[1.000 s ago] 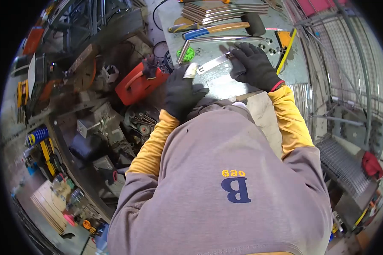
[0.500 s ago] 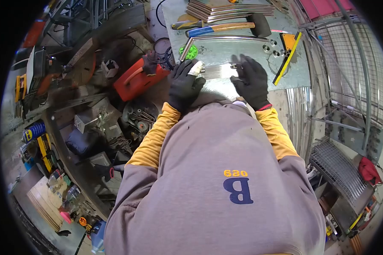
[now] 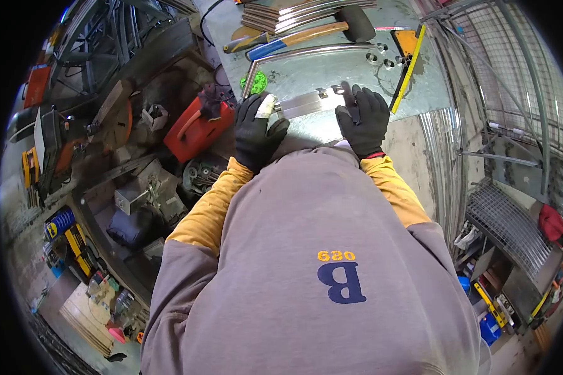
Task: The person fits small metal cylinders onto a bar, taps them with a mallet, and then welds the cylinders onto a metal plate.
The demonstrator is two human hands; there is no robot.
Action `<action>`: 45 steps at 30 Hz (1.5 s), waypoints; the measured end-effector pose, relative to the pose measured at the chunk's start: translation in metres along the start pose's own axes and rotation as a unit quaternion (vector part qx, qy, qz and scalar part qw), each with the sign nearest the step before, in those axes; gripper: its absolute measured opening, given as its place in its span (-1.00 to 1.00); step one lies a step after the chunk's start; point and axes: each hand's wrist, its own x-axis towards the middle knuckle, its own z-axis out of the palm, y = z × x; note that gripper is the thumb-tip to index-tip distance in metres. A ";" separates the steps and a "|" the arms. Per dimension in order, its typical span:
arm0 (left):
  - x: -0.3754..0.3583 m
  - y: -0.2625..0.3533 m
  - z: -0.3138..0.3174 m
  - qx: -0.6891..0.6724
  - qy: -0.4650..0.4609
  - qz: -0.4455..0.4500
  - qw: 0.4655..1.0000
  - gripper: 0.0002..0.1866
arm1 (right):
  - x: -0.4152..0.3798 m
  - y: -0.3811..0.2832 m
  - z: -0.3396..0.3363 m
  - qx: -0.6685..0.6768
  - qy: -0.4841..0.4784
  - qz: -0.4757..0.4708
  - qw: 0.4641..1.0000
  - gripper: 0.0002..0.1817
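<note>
A flat, shiny metal bar (image 3: 303, 106) lies level between my two hands at the near edge of the metal-topped bench, with notched fittings at its right end. My left hand (image 3: 256, 132), in a black glove with white tape round one finger, grips the bar's left end. At the other end my right hand (image 3: 366, 124), also black-gloved, has its thumb and fingers about the bar; its fingertips are partly hidden. Just beyond my left hand are a bent metal tube (image 3: 319, 52) and a green disc (image 3: 254, 83).
A mallet (image 3: 313, 39) and a stack of metal strips (image 3: 281, 19) lie at the back of the bench (image 3: 294, 75). Small metal rings (image 3: 389, 63) and a yellow-edged square (image 3: 409, 69) are to the right. A red case (image 3: 197, 128) stands left of the bench.
The bar has turned, its notched fittings now facing up near my right hand. My right hand's fingers, blurred before, are now steady at its end. The whole view has shifted slightly.
</note>
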 end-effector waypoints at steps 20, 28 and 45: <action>-0.001 0.003 -0.001 -0.018 0.004 -0.012 1.000 -0.39 | -0.015 0.003 -0.010 0.072 -0.059 0.105 0.990 -0.47; -0.001 0.002 -0.001 -0.015 0.004 -0.012 1.000 -0.39 | -0.010 -0.004 -0.027 0.107 -0.031 0.170 0.979 -0.63; -0.009 -0.002 -0.001 -0.040 0.018 -0.049 0.998 -0.36 | 0.007 0.006 -0.014 -0.027 -0.098 0.097 0.990 -0.42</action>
